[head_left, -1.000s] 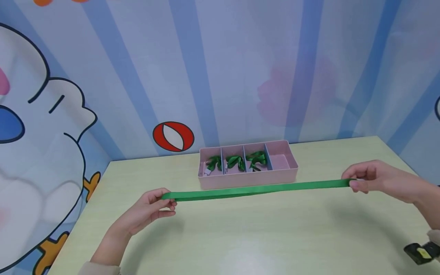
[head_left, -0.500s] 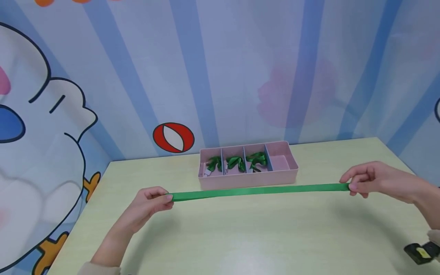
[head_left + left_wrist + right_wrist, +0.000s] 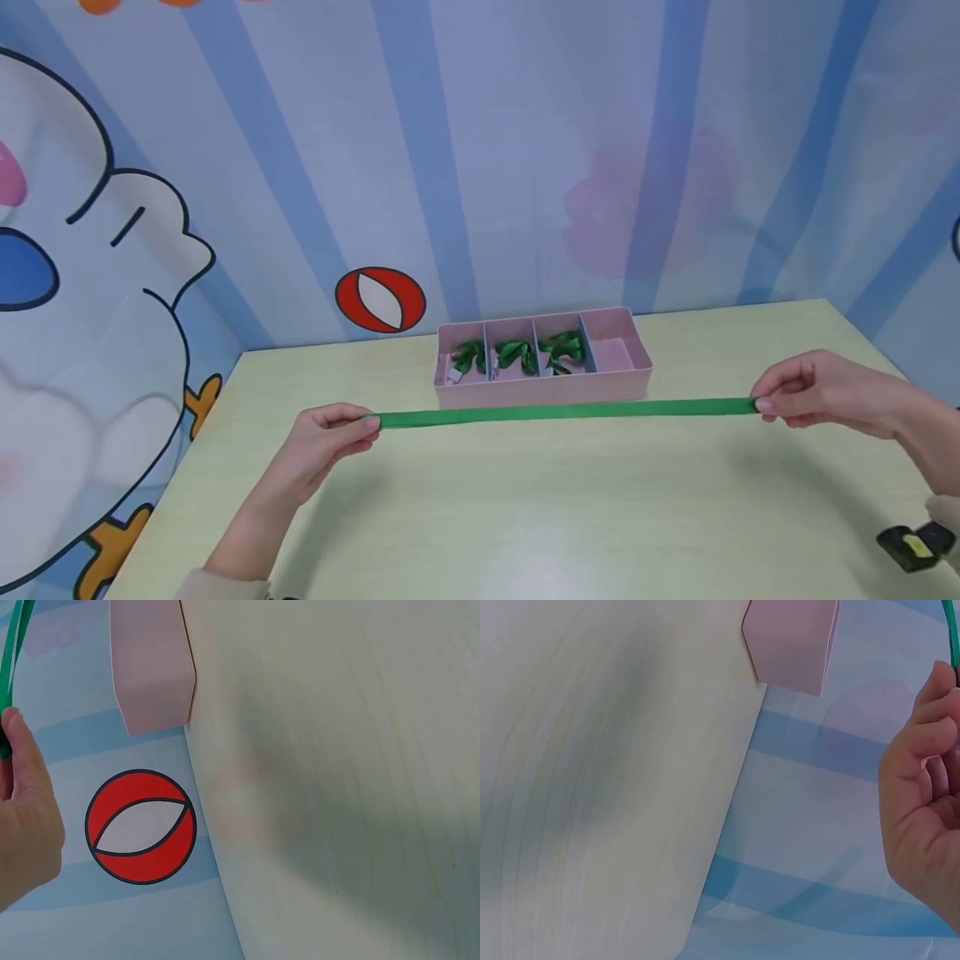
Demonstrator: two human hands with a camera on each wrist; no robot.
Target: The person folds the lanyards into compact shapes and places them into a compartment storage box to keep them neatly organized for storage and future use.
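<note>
A green ribbon is stretched nearly level above the table between both hands. My left hand pinches its left end between thumb and fingers; the left wrist view shows this hand at the left edge with a bit of ribbon. At the other end, my right hand pinches the ribbon, its other fingers curled. Only part of the right hand appears in the right wrist view. Behind the ribbon stands a pink divided box, with bunched dark green ribbons in three compartments and nothing in the rightmost one.
The pale wooden table reaches back to a blue striped backdrop printed with cartoon figures and a red ball. A black device with a yellow patch is at the right wrist.
The left hand has changed its hold, its thumb now over the ribbon's end. The ribbon, twisted and doubled earlier, now lies flatter and straighter. The right hand has shifted only slightly.
</note>
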